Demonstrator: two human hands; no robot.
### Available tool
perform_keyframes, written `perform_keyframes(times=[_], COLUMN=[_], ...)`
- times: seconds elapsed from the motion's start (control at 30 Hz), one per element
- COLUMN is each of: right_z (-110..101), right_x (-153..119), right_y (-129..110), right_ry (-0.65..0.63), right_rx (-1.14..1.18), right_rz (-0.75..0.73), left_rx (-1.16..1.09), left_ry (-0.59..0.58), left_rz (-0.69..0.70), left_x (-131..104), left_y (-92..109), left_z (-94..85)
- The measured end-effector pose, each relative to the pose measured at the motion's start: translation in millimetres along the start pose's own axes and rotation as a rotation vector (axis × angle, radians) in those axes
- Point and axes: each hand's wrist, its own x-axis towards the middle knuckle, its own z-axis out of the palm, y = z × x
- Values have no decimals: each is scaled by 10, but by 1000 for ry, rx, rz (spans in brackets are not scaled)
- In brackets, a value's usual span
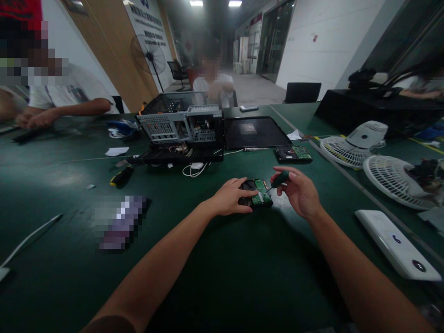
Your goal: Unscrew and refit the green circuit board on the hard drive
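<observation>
On the green table in front of me lies a hard drive [261,199] with its green circuit board facing up. My left hand [229,197] grips it from the left, fingers over the top and thumb at the near edge. In my right hand [301,190] is a small screwdriver [280,179] with a dark green handle, held at a slant. Its tip is down at the circuit board; whether it sits in a screw is too small to tell.
An opened computer case [180,129] and a black side panel [255,132] lie beyond the drive. Another hard drive [293,154] is behind my right hand. White fan parts [347,150] and a white oblong device [397,243] are at right, a phone [125,222] at left. Other people sit around.
</observation>
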Motion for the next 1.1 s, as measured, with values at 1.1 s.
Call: perform_keyframes(times=[1.1], right_z=[-9], right_x=[-20], right_y=[-59], right_ry=[-8], right_rx=[19], right_rz=[-7], left_rx=[-18], left_ry=[-1], left_rz=[-7], left_x=[-10], left_y=[11], left_z=[-12])
